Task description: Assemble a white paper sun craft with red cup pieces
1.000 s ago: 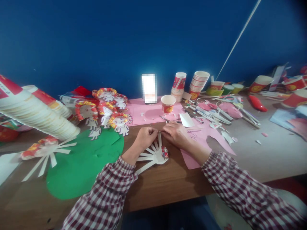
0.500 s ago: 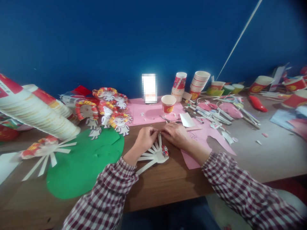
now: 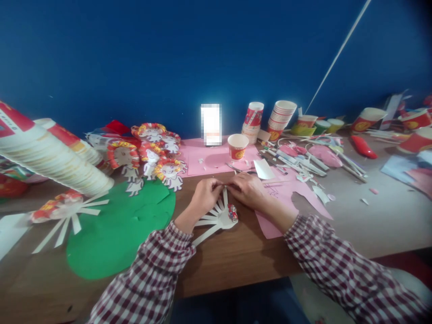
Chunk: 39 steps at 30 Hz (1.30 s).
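Low over the wooden table, a paper cup cut into strips (image 3: pixel 222 219) is spread flat like a fan, its white inside showing and some curled red strips at its right side. My left hand (image 3: pixel 206 196) pinches the tip of one upright strip. Meeting it from the other side, my right hand (image 3: pixel 245 189) has its fingers closed on the same tip. The fingertips hide the strip's end. To the left, another cut cup (image 3: pixel 72 208) with splayed white strips lies by a green paper shape (image 3: pixel 114 238).
Several finished paper-cup figures (image 3: pixel 153 155) lie behind the green paper. Tall cup stacks (image 3: pixel 57 155) lean at the left. A single paper cup (image 3: pixel 238 146) stands on pink paper (image 3: pixel 209 164). Markers (image 3: pixel 303 161), paper scraps and a red stapler-like object (image 3: pixel 363 147) spread to the right.
Almost nothing differs. Both hands stay at the same strip tip, and the whole view has shifted very slightly.
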{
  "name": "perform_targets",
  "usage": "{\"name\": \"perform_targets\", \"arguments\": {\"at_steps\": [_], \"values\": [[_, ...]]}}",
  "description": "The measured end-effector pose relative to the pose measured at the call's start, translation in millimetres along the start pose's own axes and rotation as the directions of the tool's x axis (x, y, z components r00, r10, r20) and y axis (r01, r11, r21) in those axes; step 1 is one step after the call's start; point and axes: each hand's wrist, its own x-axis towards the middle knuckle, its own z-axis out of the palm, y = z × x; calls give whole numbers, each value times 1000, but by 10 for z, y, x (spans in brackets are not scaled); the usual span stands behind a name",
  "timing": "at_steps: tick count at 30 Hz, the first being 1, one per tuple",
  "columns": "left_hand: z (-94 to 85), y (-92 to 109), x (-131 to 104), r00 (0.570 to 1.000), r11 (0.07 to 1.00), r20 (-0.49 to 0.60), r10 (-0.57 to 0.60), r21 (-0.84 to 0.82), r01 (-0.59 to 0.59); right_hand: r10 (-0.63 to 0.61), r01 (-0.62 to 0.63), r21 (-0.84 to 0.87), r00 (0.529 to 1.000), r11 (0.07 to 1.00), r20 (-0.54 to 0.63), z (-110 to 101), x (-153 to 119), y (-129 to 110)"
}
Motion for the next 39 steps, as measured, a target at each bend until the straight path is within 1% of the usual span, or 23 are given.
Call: {"name": "perform_targets", "arguments": {"at_steps": [4,9,16,23,29,34,39], "values": [[-4,1,-1,1000,999,-1,28,21,-28,5,-4,21,1000,1000,-16,17,-9,0],[4,-19,6,1000,999,3,26,22,-26,8,-8,29,1000,1000,-15,17,-13,3],[4,-28,22,1000,999,13,27,34,-28,4,-4,-38,1000,999,11,-20,2,-12],[-14,-50,35,998,999,33,45,-26,-44,-30,30,-56,999,998,17,-46,14,-22],[-21,-69,38,993,997,99,72,-28,-69,-37,38,-53,999,998,12,-38,13,-5],[4,-117,43,995,998,92,44,-40,-41,-26,27,-58,1000,998,11,-45,10,-9],[9,-114,47,996,998,75,56,-14,-55,-24,25,-67,1000,997,19,-56,10,-14]]}}
